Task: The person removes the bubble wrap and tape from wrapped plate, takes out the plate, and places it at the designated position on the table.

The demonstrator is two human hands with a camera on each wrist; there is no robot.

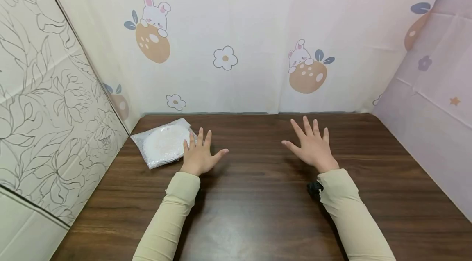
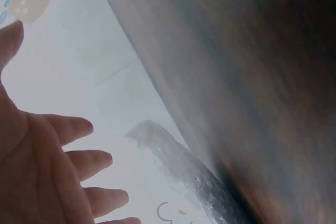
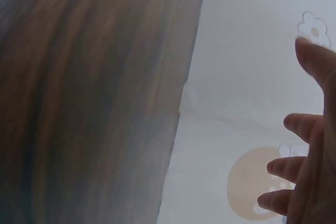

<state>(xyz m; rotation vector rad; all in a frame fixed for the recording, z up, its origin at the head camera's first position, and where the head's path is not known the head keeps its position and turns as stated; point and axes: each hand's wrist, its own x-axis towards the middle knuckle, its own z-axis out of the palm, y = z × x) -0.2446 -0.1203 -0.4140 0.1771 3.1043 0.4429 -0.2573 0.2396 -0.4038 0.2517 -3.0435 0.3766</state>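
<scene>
Pale cloth (image 1: 254, 85) printed with rabbits, fruits and flowers hangs behind a dark wood-grain bench (image 1: 239, 212), with a panel of line-drawn blossoms (image 1: 48, 89) on the left. Near the bench's far left corner lies a bubble-wrapped package (image 1: 164, 144), flat, its long axis slanting from near left to far right, with a loose corner of wrap pointing toward the cloth. Just beside it, the left hand (image 1: 200, 156) is held with fingers and thumb spread, overlapping the package's right edge in the head view; the left wrist view shows a gap between those fingers and the wrap. Well apart, the right hand (image 1: 313, 148) also has its fingers spread, holding nothing. Only the head view gives the backs of both hands and the package's round white contents; the left wrist view adds the left palm and the wrap's crinkled, bubbled edge.
</scene>
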